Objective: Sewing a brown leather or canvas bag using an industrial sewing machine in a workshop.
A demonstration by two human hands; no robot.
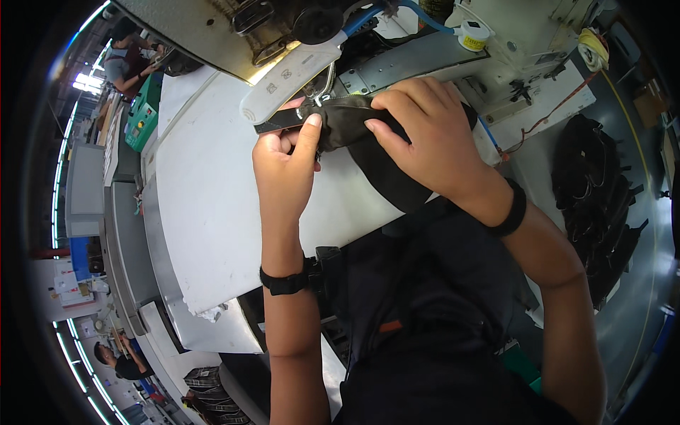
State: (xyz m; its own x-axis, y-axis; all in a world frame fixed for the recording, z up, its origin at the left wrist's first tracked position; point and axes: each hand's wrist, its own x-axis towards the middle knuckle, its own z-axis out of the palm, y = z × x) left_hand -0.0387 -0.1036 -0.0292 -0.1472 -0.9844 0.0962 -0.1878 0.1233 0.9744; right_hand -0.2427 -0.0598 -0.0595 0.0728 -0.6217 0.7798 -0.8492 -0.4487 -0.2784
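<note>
A dark fabric piece [388, 170] with a zipper along its far edge lies on the white table [212, 191], under the needle area of a sewing machine [316, 95]. My left hand [289, 157] is closed on the near left part of the fabric, thumb on top, beside a black strip [278, 126] that sticks out to the left. My right hand [438, 138] grips the fabric farther right, thumb and forefinger at the zipper edge. Its other fingers are curled over the cloth. The exact spot under the needle is partly hidden by a white lamp arm [287, 83].
The machine's metal arm [414, 64] and a blue hose [361, 20] stand close beyond my hands. A red cord [538, 120] hangs at the right. Dark fabric pieces [591, 205] are heaped at the far right. Two people work at the left, near a green box [144, 113].
</note>
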